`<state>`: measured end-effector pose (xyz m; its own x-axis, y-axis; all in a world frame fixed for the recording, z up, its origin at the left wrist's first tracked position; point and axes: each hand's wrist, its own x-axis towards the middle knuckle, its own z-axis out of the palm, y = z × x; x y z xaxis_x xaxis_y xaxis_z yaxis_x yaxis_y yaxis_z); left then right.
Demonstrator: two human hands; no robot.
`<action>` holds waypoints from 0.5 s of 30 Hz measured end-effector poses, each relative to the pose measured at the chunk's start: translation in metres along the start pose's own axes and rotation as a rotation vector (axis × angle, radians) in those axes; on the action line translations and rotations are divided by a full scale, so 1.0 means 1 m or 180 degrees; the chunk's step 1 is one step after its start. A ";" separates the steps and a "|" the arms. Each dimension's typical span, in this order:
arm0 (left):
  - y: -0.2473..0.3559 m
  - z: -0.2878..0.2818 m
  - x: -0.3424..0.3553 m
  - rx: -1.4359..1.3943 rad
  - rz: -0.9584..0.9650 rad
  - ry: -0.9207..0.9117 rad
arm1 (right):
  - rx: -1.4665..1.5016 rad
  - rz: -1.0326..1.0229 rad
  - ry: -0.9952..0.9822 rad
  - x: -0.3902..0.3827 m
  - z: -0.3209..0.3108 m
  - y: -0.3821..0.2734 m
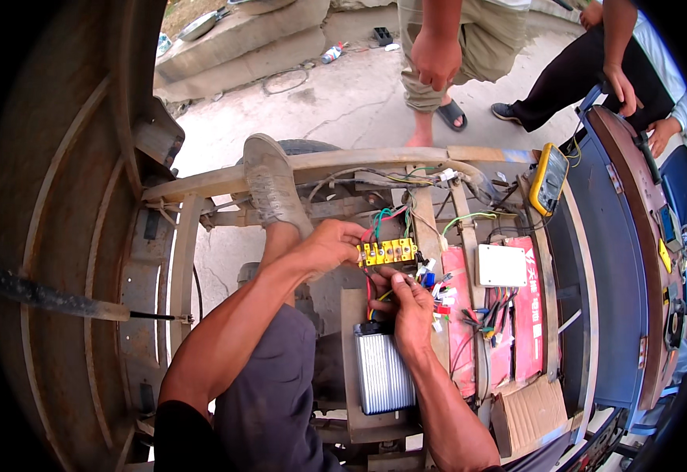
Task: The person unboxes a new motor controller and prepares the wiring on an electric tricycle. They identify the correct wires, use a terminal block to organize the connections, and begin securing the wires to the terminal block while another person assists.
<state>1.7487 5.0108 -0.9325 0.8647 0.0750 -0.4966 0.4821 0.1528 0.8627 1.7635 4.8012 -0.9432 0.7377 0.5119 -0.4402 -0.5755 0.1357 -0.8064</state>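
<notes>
My left hand (329, 250) pinches the left end of a yellow terminal block (389, 252) that has a row of metal screws. Green and red wires (381, 224) rise from its far side. Just below the block, the fingers of my right hand (409, 305) are curled round thin wires (378, 293). These run down toward a silver finned metal box (386, 374), which looks like a motor controller. A bunch of coloured connectors (438, 293) lies right of that hand. Part of the fingers' grip is hidden behind the knuckles.
A white box (502, 266) with loose leads sits on red packs (528, 315) within the metal frame (343, 160). A yellow multimeter (549, 179) leans at the frame's right corner. Nearby are cardboard (531, 415) and a tool-strewn blue-sided bench (635, 181). Two people stand beyond.
</notes>
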 end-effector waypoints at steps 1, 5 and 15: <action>0.001 0.002 0.001 -0.0081 0.0032 0.0006 | 0.0325 -0.0115 -0.0035 -0.001 -0.002 -0.001; -0.003 -0.001 0.003 -0.0108 -0.0003 0.0011 | -0.0254 -0.0406 -0.0016 -0.006 -0.007 0.008; -0.005 -0.003 0.005 -0.0166 -0.0022 -0.0044 | -0.0241 -0.0281 0.0115 -0.004 -0.003 0.011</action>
<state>1.7498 5.0138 -0.9400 0.8634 0.0602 -0.5009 0.4805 0.2044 0.8528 1.7555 4.7983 -0.9519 0.7974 0.4697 -0.3789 -0.4804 0.1139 -0.8696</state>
